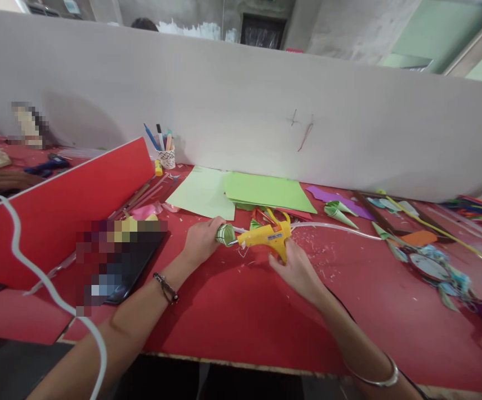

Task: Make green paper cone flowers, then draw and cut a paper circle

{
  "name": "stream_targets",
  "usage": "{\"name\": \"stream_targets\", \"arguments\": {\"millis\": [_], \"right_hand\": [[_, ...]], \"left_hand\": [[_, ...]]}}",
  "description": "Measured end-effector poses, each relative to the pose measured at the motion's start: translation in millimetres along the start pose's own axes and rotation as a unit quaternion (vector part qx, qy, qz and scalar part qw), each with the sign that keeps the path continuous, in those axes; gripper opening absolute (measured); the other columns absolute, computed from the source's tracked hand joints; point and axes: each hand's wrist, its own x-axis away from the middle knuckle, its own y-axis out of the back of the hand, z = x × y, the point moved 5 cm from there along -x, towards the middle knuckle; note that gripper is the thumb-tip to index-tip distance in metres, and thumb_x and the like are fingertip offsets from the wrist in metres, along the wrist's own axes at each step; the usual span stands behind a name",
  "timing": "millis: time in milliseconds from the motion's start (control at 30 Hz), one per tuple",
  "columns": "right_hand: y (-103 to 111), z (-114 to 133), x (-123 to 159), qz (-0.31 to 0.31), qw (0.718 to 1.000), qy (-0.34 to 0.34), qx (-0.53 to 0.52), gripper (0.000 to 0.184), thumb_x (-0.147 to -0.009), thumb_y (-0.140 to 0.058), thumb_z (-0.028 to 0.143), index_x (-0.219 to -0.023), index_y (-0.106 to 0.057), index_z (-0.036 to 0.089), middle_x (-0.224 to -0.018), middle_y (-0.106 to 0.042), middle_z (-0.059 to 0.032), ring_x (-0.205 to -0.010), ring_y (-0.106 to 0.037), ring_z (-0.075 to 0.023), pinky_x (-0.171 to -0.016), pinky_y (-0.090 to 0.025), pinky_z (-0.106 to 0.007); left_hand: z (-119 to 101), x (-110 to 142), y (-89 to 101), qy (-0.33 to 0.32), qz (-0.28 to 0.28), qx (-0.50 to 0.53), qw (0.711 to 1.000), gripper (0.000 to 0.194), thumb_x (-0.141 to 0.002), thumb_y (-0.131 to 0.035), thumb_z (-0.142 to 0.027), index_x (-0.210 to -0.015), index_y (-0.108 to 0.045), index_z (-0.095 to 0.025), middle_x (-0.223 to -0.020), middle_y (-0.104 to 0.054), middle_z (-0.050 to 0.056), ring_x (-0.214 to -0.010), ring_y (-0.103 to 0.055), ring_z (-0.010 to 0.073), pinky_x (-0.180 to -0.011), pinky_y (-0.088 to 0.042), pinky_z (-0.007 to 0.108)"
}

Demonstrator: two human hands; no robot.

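My left hand (pixel 202 240) is closed around a small rolled green paper cone (pixel 225 235), its open end facing right. In my right hand (pixel 296 268) is a yellow hot glue gun (pixel 268 238), gripped by the handle with the nozzle pointing left. The nozzle tip meets or nearly meets the rim of the cone; I cannot tell whether they touch. A long clear glue stick (pixel 336 226) trails from the back of the gun. Behind the gun, red-handled scissors (pixel 261 215) are partly hidden.
Green paper sheets (pixel 269 191) lie at the back, beside a pen cup (pixel 166 158). A red divider (pixel 111 194) and a phone (pixel 136 264) are on the left. Rolled green cones (pixel 341 214), an orange piece (pixel 419 239) and a round decorated item (pixel 428 266) lie right. A white cable (pixel 44 278) hangs at left.
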Motion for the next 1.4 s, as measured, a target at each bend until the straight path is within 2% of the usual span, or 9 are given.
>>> {"name": "stream_targets", "arguments": {"millis": [167, 333, 500, 733, 967, 1233, 1400], "right_hand": [[-1.0, -2.5, -0.1, 0.015, 1.000, -0.006, 0.006, 0.009, -0.073, -0.041, 0.026, -0.078, -0.039, 0.019, -0.069, -0.052, -0.0034, -0.061, -0.052, -0.0164, -0.050, -0.035, -0.026], [-0.2, -5.0, -0.5, 0.013, 1.000, -0.008, 0.003, 0.008, -0.074, -0.041, 0.024, -0.079, -0.038, 0.019, -0.072, -0.054, -0.0044, -0.066, -0.053, -0.0177, -0.053, -0.037, -0.026], [0.5, -6.1, -1.5, 0.018, 1.000, -0.013, -0.001, 0.009, -0.074, -0.040, 0.023, -0.082, -0.039, 0.019, -0.074, -0.054, -0.0048, -0.068, -0.054, -0.0187, -0.056, -0.038, -0.027], [0.6, -4.2, -1.9, 0.022, 0.999, -0.026, 0.011, 0.006, -0.073, -0.039, 0.024, -0.076, -0.037, 0.020, -0.069, -0.052, -0.0044, -0.063, -0.053, -0.0188, -0.055, -0.038, -0.028], [1.4, -2.8, -1.0, 0.017, 1.000, -0.002, 0.000, 0.005, -0.072, -0.039, 0.022, -0.076, -0.038, 0.020, -0.067, -0.051, -0.0030, -0.058, -0.051, -0.0162, -0.052, -0.036, -0.025], [4.2, -3.9, -1.6, 0.012, 1.000, -0.005, 0.000, 0.011, -0.072, -0.040, 0.021, -0.083, -0.042, 0.017, -0.070, -0.054, -0.0041, -0.059, -0.052, -0.0161, -0.052, -0.036, -0.025], [4.9, -4.5, -0.7, 0.005, 1.000, -0.006, 0.011, 0.017, -0.075, -0.041, 0.025, -0.089, -0.044, 0.016, -0.073, -0.055, -0.0056, -0.062, -0.053, -0.0171, -0.054, -0.037, -0.026]], "left_hand": [[0.6, 0.2, -1.1, -0.001, 0.002, 0.007, 1.000, 0.017, -0.077, -0.047, -0.032, -0.090, -0.050, -0.021, -0.077, -0.063, 0.001, -0.070, -0.058, 0.0155, -0.053, -0.031, 0.022], [0.1, 0.4, -1.3, -0.026, -0.026, 0.013, 0.999, 0.018, -0.078, -0.047, -0.034, -0.089, -0.051, -0.020, -0.073, -0.063, 0.002, -0.068, -0.058, 0.0166, -0.053, -0.032, 0.023], [0.1, 0.3, -1.8, -0.029, -0.030, 0.007, 0.999, 0.020, -0.079, -0.045, -0.038, -0.086, -0.051, -0.020, -0.071, -0.063, 0.002, -0.065, -0.058, 0.0160, -0.052, -0.032, 0.023], [-4.2, 0.5, 0.8, -0.046, -0.033, -0.013, 0.998, 0.018, -0.080, -0.046, -0.036, -0.088, -0.052, -0.021, -0.074, -0.063, 0.001, -0.068, -0.058, 0.0156, -0.053, -0.031, 0.023], [-5.1, 0.4, 3.3, -0.047, -0.057, -0.036, 0.997, 0.014, -0.080, -0.047, -0.032, -0.086, -0.054, -0.021, -0.071, -0.063, 0.001, -0.065, -0.057, 0.0166, -0.055, -0.033, 0.025], [-7.2, 1.0, 3.2, -0.060, -0.061, -0.004, 0.996, 0.017, -0.080, -0.045, -0.034, -0.085, -0.052, -0.019, -0.073, -0.063, 0.003, -0.066, -0.057, 0.0159, -0.057, -0.036, 0.025], [-6.4, 0.9, 0.1, -0.053, -0.045, -0.003, 0.998, 0.017, -0.079, -0.047, -0.033, -0.086, -0.051, -0.019, -0.073, -0.063, 0.003, -0.065, -0.057, 0.0153, -0.055, -0.035, 0.023]]}}
